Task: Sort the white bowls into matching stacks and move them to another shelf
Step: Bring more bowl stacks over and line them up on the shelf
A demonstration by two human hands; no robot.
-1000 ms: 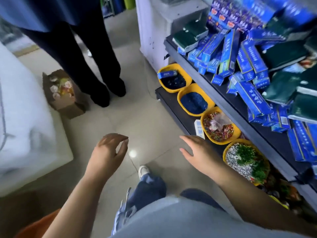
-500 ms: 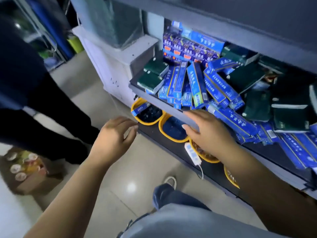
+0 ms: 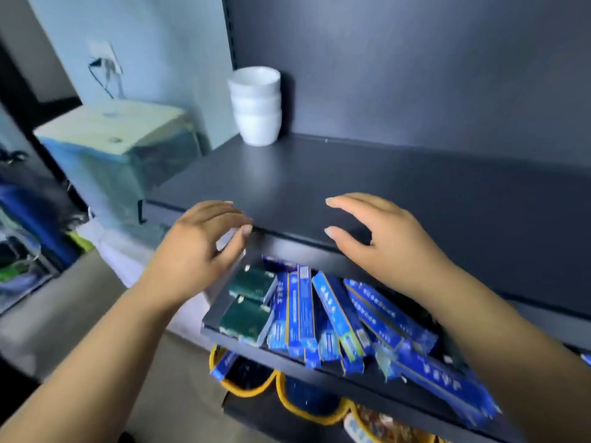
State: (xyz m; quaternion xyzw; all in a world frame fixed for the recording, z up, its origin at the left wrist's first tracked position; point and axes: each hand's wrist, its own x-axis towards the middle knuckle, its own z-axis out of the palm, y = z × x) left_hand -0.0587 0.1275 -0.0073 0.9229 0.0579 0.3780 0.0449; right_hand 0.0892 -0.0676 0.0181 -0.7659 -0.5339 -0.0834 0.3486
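Bowls [image 3: 256, 105], white and nested in one stack, are standing at the back left corner of the upper shelf [image 3: 399, 187], close against the dark back panel [image 3: 415, 75] and well apart from both hands; the left hand [image 3: 198, 251] is hovering at the front edge of that shelf with fingers loosely curved and is holding nothing; the right hand [image 3: 383, 241] is hovering over the same edge with fingers spread and nearly straight, likewise gripping nothing; blue boxes [image 3: 335, 314] and green packs [image 3: 252, 298] are lying on the lower shelf [image 3: 220, 318]. The bowls are looking glazed and rigid, so they are probably going to feel smooth, somewhat slippery and breakable; the stack is likely weighing more than one hand is carrying safely; the advisable hold is both palms cupping the wall of the lowest bowl, fingers reaching under its foot, keeping the stack upright while lifting.
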